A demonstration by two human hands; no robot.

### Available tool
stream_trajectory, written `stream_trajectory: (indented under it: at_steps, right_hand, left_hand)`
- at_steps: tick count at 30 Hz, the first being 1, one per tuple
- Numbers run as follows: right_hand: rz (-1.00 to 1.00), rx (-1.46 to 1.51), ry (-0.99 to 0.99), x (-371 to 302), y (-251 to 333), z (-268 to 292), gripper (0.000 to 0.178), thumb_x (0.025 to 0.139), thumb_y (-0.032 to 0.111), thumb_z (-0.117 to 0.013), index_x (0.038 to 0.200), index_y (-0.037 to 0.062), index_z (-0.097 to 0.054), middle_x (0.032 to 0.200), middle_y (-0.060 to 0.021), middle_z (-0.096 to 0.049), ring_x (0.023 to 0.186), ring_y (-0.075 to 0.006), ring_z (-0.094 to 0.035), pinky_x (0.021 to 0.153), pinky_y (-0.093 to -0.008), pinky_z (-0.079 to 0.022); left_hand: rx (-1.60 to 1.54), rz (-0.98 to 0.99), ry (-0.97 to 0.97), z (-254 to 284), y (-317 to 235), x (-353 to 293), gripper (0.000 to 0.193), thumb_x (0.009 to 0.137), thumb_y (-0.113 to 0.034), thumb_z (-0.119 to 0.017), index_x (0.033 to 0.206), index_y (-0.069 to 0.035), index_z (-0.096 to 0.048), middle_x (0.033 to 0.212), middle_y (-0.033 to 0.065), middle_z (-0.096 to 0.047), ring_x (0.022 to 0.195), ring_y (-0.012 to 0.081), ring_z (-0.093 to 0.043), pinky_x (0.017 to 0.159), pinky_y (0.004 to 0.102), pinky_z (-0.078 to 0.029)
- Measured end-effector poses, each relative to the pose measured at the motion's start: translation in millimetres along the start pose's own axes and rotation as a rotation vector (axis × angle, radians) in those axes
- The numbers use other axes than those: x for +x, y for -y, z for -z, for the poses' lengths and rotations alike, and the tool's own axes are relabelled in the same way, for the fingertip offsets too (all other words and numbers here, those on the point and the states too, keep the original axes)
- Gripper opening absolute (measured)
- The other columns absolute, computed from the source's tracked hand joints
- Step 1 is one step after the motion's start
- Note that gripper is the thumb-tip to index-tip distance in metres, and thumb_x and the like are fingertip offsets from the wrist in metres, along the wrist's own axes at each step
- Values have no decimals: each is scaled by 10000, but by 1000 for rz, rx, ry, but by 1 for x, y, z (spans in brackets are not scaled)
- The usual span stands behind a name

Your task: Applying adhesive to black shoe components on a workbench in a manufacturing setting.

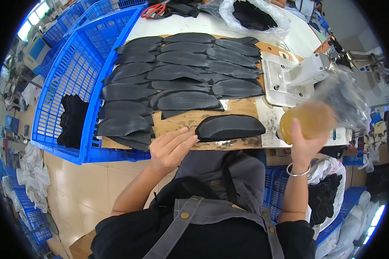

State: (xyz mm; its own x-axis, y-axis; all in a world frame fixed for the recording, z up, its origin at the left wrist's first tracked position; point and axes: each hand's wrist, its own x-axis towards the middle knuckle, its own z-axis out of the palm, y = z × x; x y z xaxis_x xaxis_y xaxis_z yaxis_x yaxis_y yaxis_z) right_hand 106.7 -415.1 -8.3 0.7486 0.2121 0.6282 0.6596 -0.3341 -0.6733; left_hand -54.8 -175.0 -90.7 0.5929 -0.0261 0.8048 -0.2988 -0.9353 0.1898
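Observation:
A black curved pad (232, 127) with a darker rim lies alone at the front of the brown board (181, 123). My left hand (173, 149) rests flat on the board with fingers stretched out, its fingertips at the pad's left end; it holds nothing. Raised over the table's right front is my right hand (304, 144), wrapped round an amber-yellow rounded container (309, 121). Motion blurs the container, so its exact kind is unclear. Rows of similar overlapping black pads (183, 73) cover the board behind and to the left.
At the left stands a blue plastic basket (97, 138) with stacked black wavy-edged pieces (72, 121). A white machine (296, 77) sits on the right. Red-handled scissors (154, 10) and a clear bag of black pieces (255, 15) lie at the back. Below right hangs a white sack (337, 166).

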Motion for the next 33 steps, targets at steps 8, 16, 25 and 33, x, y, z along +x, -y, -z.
stream_trajectory:
  at_steps: [8, 16, 25, 33]
  right_hand:
    - [255, 107, 655, -26, 36, -74, 812, 546, 260, -812, 1222, 32, -424, 1124, -116, -541, 989, -280, -576, 840, -384, -472]
    - [111, 335, 501, -26, 17, -58, 781, 557, 229, -819, 1216, 27, -451, 1034, -123, -590, 938, -252, -608, 801, -352, -495]
    - [-20, 219, -289, -7, -61, 22, 542, 842, 355, -548, 1219, -21, -444, 1143, -174, -549, 1081, -273, -542, 959, -385, -417]
    - [-579, 1579, -47, -31, -87, 9, 606, 856, 478, -468, 1261, 28, -424, 1120, -95, -516, 1038, -240, -506, 904, -438, -439]
  left_hand:
    - [25, -5, -17, 0, -6, 7, 195, 657, -59, -692, 846, -33, -651, 847, 73, -671, 785, 224, -665, 627, 290, -534]
    - [35, 48, 72, 1, -2, -6, 186, 664, -53, -699, 839, -21, -644, 815, 82, -663, 789, 239, -665, 641, 298, -532]
    - [49, 115, 183, 18, -21, 47, 285, 645, -242, -780, 731, -54, -585, 778, 44, -642, 639, 220, -608, 515, 264, -451]
    - [-174, 24, 516, -31, -50, 116, 571, 679, -315, -745, 1111, 3, -551, 1140, 133, -548, 1072, 307, -497, 956, 397, -361]
